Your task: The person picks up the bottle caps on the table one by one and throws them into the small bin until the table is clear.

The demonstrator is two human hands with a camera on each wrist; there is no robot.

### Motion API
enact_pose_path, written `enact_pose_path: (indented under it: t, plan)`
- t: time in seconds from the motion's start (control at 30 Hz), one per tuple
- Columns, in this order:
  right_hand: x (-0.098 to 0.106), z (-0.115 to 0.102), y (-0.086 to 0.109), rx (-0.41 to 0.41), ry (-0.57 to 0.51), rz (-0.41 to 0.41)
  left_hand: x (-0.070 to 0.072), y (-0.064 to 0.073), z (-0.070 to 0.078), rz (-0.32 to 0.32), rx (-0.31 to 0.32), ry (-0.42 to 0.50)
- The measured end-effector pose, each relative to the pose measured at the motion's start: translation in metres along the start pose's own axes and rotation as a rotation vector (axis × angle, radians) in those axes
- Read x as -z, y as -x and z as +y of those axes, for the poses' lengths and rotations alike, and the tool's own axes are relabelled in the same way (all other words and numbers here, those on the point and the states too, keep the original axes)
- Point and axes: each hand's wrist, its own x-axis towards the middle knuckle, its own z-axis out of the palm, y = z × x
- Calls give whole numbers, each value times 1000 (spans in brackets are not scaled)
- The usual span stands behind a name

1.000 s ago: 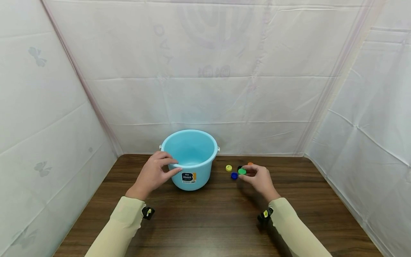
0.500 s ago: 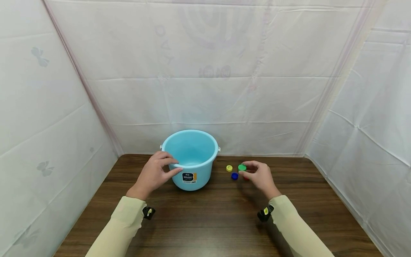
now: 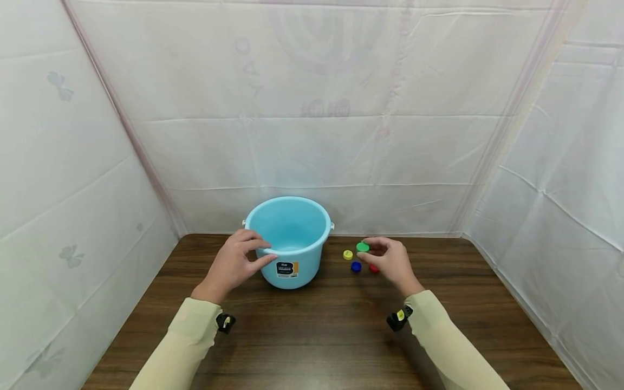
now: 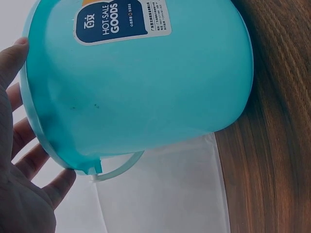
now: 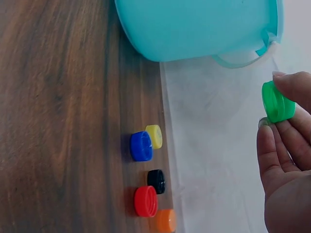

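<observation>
A light blue bucket with a dark label stands upright on the wooden table. My left hand grips its near-left rim, thumb outside and fingers over the edge; in the left wrist view the hand spans the rim. To the right of the bucket, my right hand pinches a green bottle cap between thumb and fingers, above the table. Below it lie a yellow cap, a blue cap and a red cap. A black cap and an orange cap show in the right wrist view.
The brown wooden table is enclosed by white sheeting at the back and both sides. A pale bucket handle hangs on the bucket's far side. Each wrist carries a small black device.
My right hand has lifted the green cap up off the group of caps and shifted slightly left toward the bucket. The left hand and bucket have stayed in place.
</observation>
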Motion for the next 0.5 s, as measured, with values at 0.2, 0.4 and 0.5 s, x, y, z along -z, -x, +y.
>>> enact_pose_path:
  t: [0.2,0.4,0.5]
  plan:
    - [-1,-8,-3,26,-8,5,0,0,0,3,-2,5]
    - [-2,-13,-5,40,-5,5,0,0,0,10,-13,1]
    - [-2,-15,-7,45,-15,2,0,0,0,12,-20,-5]
